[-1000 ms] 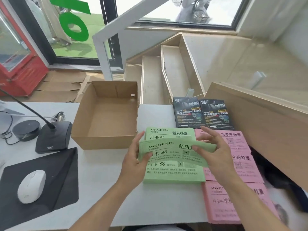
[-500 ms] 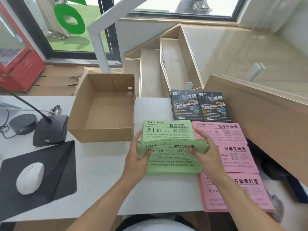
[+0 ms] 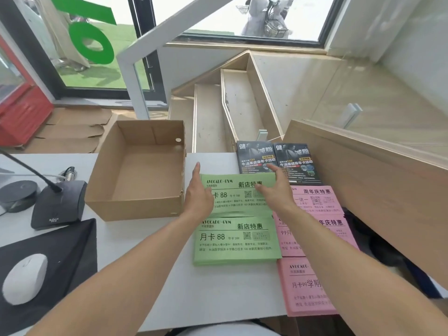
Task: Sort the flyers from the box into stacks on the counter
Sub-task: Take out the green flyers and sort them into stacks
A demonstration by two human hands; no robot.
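Note:
Two stacks of green flyers lie on the white counter (image 3: 150, 275): a far stack (image 3: 238, 190) and a near stack (image 3: 236, 238). My left hand (image 3: 197, 192) lies with straight fingers along the far stack's left edge. My right hand (image 3: 274, 190) rests with straight fingers on that stack's right side. Pink flyer stacks (image 3: 317, 202) run down the right, the nearest pink stack (image 3: 305, 287) at the counter's front. Two dark flyer stacks (image 3: 278, 161) sit behind them. The brown cardboard box (image 3: 135, 207) stands left of my hands, with no flyers inside.
A desk microphone base (image 3: 58, 204) and a round black puck (image 3: 17, 192) sit at the left. A white mouse (image 3: 24, 277) lies on a black pad (image 3: 72, 258). A wooden ledge (image 3: 363, 180) rises on the right; stairs (image 3: 218, 117) drop behind the counter.
Both hands held a bundle of green flyers above the near stack. That bundle now lies on a green stack, and both hands have moved forward to the far stack with fingers straightened.

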